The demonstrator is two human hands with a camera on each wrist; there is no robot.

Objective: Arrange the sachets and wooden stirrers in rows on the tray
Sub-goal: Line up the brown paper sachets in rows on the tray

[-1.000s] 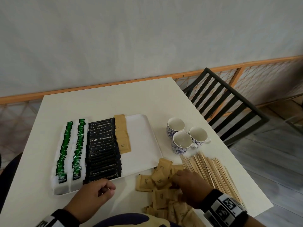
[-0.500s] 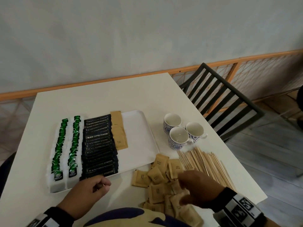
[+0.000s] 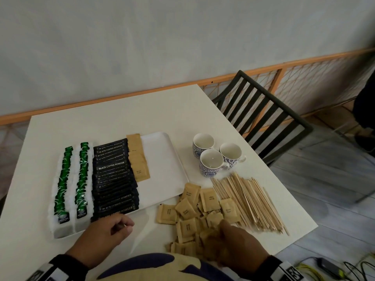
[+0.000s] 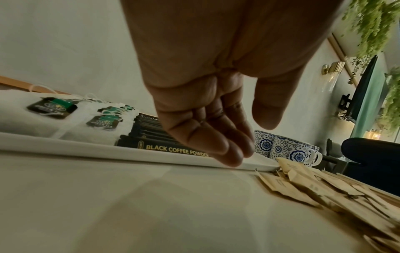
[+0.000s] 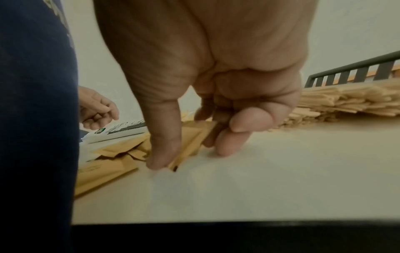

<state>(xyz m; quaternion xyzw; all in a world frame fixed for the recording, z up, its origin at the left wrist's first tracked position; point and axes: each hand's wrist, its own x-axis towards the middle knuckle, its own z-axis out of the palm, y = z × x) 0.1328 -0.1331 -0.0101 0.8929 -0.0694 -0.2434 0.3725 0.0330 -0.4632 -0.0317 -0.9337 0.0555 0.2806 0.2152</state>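
A white tray (image 3: 162, 159) holds two rows of green tea bags (image 3: 63, 179), a row of black coffee sachets (image 3: 113, 179) and a short row of brown sachets (image 3: 138, 159). Loose brown sachets (image 3: 188, 211) lie piled on the table right of the tray, beside a heap of wooden stirrers (image 3: 249, 201). My right hand (image 3: 221, 230) is on the near part of the pile; its thumb (image 5: 162, 154) and fingers (image 5: 227, 137) pinch a brown sachet (image 5: 192, 135). My left hand (image 3: 121, 226) hovers loosely curled at the tray's front edge (image 4: 129, 154) and holds nothing.
Three blue-patterned cups (image 3: 211, 161) stand behind the stirrers. A black slatted chair (image 3: 263, 118) is at the table's right side. The table edge (image 3: 294, 238) runs close to the stirrers. Cables (image 3: 324, 268) lie on the floor.
My right hand has drawn back over the loose pile toward me and now pinches a brown sachet. The left hand has stayed by the tray's front edge.
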